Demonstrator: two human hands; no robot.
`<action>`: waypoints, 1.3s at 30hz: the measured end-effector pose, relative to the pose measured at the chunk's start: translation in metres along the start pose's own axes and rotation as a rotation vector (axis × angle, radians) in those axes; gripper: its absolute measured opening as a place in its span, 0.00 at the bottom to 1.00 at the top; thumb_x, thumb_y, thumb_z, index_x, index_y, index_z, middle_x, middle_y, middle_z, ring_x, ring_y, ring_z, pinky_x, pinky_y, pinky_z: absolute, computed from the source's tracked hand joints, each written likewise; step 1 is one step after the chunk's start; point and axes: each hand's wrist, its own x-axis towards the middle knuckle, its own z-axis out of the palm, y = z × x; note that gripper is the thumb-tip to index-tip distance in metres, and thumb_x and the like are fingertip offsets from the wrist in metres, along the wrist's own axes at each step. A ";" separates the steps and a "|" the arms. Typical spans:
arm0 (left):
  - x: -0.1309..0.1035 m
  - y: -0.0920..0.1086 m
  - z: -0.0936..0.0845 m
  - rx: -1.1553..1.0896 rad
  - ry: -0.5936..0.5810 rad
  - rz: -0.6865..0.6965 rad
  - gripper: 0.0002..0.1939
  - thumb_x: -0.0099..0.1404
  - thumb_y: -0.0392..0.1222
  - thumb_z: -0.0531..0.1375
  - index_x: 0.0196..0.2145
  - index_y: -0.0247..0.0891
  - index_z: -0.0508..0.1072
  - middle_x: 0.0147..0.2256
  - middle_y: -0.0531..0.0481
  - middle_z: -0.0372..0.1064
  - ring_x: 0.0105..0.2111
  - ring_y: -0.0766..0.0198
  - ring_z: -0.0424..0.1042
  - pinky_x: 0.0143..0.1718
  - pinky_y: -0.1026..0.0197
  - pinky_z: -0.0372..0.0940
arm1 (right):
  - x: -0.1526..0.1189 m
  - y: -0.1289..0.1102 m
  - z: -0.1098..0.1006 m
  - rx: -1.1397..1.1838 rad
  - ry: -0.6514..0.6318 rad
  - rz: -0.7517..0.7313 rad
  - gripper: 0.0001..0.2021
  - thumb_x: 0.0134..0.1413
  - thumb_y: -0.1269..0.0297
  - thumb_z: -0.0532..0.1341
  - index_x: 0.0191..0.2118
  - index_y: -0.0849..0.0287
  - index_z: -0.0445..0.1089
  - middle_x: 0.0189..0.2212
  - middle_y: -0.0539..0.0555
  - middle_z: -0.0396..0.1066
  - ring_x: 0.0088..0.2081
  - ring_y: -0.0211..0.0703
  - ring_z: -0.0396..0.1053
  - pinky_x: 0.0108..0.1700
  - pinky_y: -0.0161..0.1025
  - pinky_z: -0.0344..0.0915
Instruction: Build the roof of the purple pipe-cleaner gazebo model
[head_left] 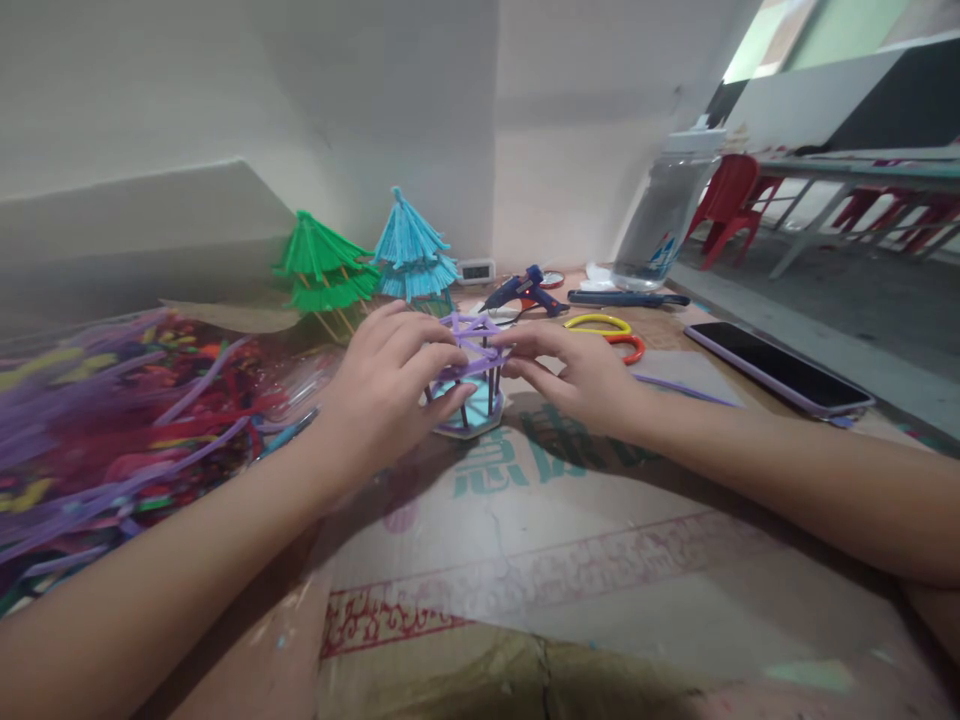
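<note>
A small frame (463, 408) with a light blue octagonal base, dark upright posts and purple strips on top stands on the table. My left hand (401, 375) grips its left side, fingertips on the purple top and thumb near the posts. From the right, my right hand (566, 375) pinches the purple top's edge between finger and thumb. Behind the frame stand a green tiered roof model (322, 260) and a light blue one (411, 245).
Purple, red and yellow fuzzy strips (127, 430) pile up at the left. Behind and to the right lie a blue glue gun (525, 292), scissors (622, 335), a dark blue tool (628, 299), a phone (776, 365) and a clear bottle (664, 215).
</note>
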 end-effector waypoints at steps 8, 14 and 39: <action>0.001 -0.008 0.000 -0.056 -0.032 -0.009 0.07 0.69 0.41 0.64 0.44 0.42 0.75 0.45 0.46 0.77 0.49 0.54 0.75 0.62 0.41 0.64 | -0.002 0.000 0.001 0.070 -0.012 -0.023 0.11 0.64 0.61 0.64 0.49 0.56 0.69 0.38 0.54 0.78 0.39 0.44 0.77 0.43 0.42 0.72; 0.002 -0.009 0.000 -0.062 -0.066 -0.033 0.05 0.71 0.43 0.63 0.43 0.44 0.75 0.45 0.47 0.77 0.51 0.54 0.74 0.62 0.42 0.63 | 0.000 -0.001 -0.004 0.031 -0.001 -0.054 0.06 0.69 0.64 0.57 0.46 0.56 0.70 0.36 0.53 0.77 0.36 0.41 0.75 0.40 0.39 0.70; 0.004 -0.009 -0.003 -0.179 -0.073 -0.084 0.08 0.69 0.40 0.64 0.45 0.44 0.75 0.51 0.44 0.73 0.53 0.53 0.72 0.57 0.44 0.68 | 0.022 0.009 -0.036 -0.295 0.100 -0.049 0.09 0.68 0.60 0.58 0.42 0.56 0.73 0.33 0.53 0.74 0.33 0.43 0.70 0.36 0.41 0.67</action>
